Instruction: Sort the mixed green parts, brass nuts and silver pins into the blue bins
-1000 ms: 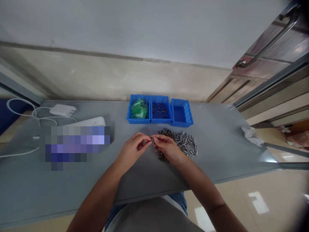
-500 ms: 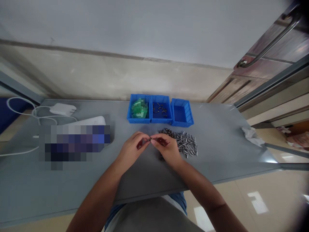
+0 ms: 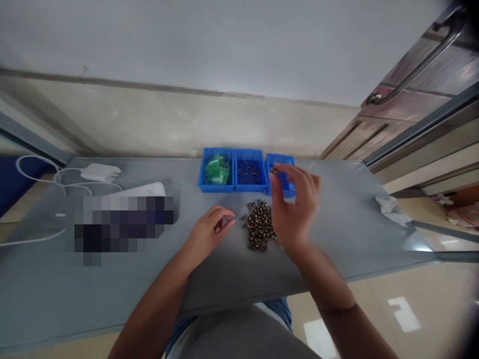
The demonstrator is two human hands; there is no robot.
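Behind the heap of brass-coloured fittings (image 3: 259,227), a small dark part (image 3: 273,170) is pinched between thumb and forefinger of the right hand (image 3: 297,209), probably because its size suits a fingertip grip. Left of the heap, the left hand (image 3: 207,232) is curled, thumb and forefinger tips nearly meeting (whether they hold anything cannot be told). Beyond the heap, three blue bins (image 3: 250,188) stand, presumably for easy reach.

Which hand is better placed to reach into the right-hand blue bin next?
Likely the right hand: it pinches a small dark piece and already overlaps the right-hand blue bin in view. The left hand is farther off, left of the brass-coloured pile.
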